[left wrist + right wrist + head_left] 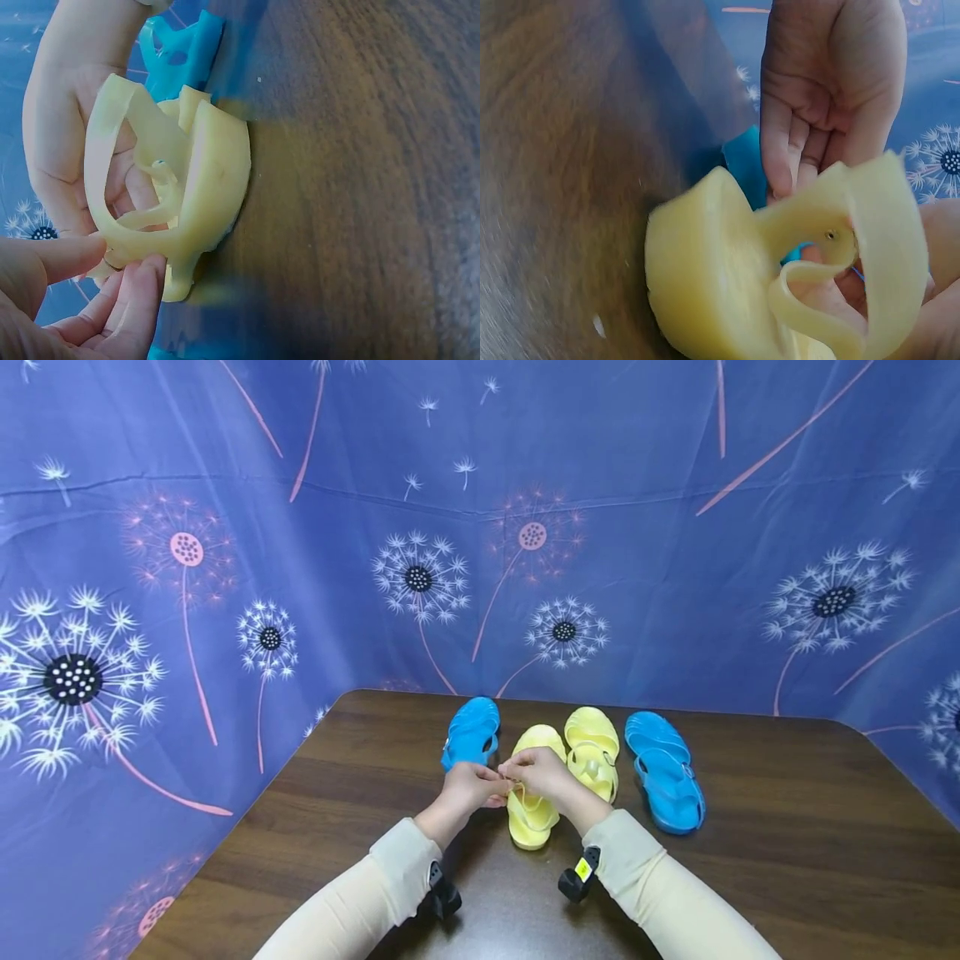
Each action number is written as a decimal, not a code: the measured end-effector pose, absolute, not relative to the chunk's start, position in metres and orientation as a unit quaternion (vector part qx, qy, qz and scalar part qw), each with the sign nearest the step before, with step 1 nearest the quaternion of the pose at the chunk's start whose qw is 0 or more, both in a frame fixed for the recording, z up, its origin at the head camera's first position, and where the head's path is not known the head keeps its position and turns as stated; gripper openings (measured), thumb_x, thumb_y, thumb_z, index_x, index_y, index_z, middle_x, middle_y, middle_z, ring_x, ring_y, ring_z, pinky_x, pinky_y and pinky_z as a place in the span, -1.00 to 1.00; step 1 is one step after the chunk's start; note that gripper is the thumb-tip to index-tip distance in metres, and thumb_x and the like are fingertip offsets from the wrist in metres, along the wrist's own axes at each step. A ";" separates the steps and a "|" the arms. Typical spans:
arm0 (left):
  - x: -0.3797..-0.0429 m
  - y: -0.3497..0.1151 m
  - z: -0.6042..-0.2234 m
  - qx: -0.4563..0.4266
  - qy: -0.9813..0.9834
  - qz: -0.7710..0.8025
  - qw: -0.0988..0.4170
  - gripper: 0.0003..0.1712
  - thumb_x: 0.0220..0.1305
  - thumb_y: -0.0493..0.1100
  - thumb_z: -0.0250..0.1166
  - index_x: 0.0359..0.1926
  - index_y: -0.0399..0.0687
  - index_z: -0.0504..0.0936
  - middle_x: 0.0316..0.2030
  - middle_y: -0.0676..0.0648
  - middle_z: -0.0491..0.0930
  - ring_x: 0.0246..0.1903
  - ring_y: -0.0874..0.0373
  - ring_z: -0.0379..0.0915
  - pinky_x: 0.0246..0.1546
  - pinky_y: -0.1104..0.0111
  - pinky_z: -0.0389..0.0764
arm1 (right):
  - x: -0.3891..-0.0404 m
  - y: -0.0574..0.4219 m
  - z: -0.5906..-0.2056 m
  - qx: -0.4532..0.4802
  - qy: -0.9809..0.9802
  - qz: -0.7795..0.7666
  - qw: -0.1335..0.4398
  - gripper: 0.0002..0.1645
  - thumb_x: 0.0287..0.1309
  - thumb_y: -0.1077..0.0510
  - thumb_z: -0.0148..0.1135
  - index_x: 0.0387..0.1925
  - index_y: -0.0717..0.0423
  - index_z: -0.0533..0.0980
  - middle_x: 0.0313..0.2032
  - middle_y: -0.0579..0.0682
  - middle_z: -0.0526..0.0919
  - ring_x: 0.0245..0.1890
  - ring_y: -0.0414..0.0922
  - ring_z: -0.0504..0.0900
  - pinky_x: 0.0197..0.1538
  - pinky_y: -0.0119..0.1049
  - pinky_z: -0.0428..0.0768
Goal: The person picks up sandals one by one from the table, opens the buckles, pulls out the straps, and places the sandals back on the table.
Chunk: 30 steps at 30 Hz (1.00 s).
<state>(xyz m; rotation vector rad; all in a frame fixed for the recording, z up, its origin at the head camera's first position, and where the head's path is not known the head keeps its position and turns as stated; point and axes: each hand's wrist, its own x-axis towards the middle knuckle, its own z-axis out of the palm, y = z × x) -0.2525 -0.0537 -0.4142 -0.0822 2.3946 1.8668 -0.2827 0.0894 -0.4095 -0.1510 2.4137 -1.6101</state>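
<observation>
A yellow sandal (531,831) stands on the table with its toe pointing away, and both hands meet at its left side. My left hand (471,789) pinches the strap between thumb and fingers; in the left wrist view the strap (97,161) loops up from the heel. From the other side my right hand (543,772) holds the strap near its buckle side, its fingertips close to the left ones. A small metal hole (830,235) shows on the sandal in the right wrist view. The exact grip of the right fingertips is partly hidden behind the strap.
A second yellow sandal (592,739) stands just right of the first. One blue sandal (471,731) lies to the left, partly behind the left hand, and another blue sandal (666,772) lies to the right. A patterned blue cloth (660,610) hangs behind the brown table (787,827).
</observation>
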 end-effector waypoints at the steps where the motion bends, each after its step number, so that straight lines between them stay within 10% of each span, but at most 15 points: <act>1: -0.253 -0.053 -0.415 -0.027 0.786 0.615 0.051 -0.82 0.08 -0.36 0.40 -0.37 -0.51 0.68 -0.50 -0.21 0.69 -0.57 0.14 0.64 -0.37 0.28 0.72 | -0.282 0.089 -0.410 -0.040 0.820 -0.559 0.116 -0.78 0.26 0.12 0.24 -0.26 0.22 0.67 -0.29 0.01 0.67 -0.34 -0.15 0.57 -0.32 -0.35 0.58; 12: -0.253 -0.060 -0.418 -0.040 0.763 0.640 0.078 -0.81 0.10 -0.37 0.40 -0.37 -0.49 0.59 -0.49 -0.13 0.62 -0.49 0.09 0.68 -0.26 0.22 0.71 | -0.284 0.095 -0.410 -0.084 0.828 -0.539 0.133 -0.73 0.25 0.10 0.25 -0.14 0.20 0.66 -0.20 0.01 0.70 -0.23 -0.13 0.61 -0.19 -0.28 0.61; 21: -0.253 -0.071 -0.414 -0.025 0.814 0.577 0.066 -0.49 0.04 -0.29 0.47 0.03 -0.40 0.57 -0.28 -0.17 0.69 -0.36 0.21 0.56 -0.13 0.22 0.66 | -0.282 0.120 -0.400 -0.210 0.875 -0.418 0.122 -0.76 0.26 0.21 0.22 -0.10 0.25 0.65 -0.12 0.08 0.72 -0.08 -0.04 0.66 -0.04 -0.13 0.64; 30: -0.254 -0.067 -0.409 0.018 0.843 0.533 0.069 -0.74 0.13 -0.17 0.42 -0.21 -0.28 0.73 -0.31 -0.09 0.66 -0.28 0.10 0.53 -0.19 0.27 0.56 | -0.280 0.119 -0.396 -0.211 0.895 -0.388 0.069 -0.81 0.22 0.18 0.28 -0.17 0.16 0.68 -0.17 -0.03 0.73 -0.03 -0.01 0.63 0.03 -0.05 0.59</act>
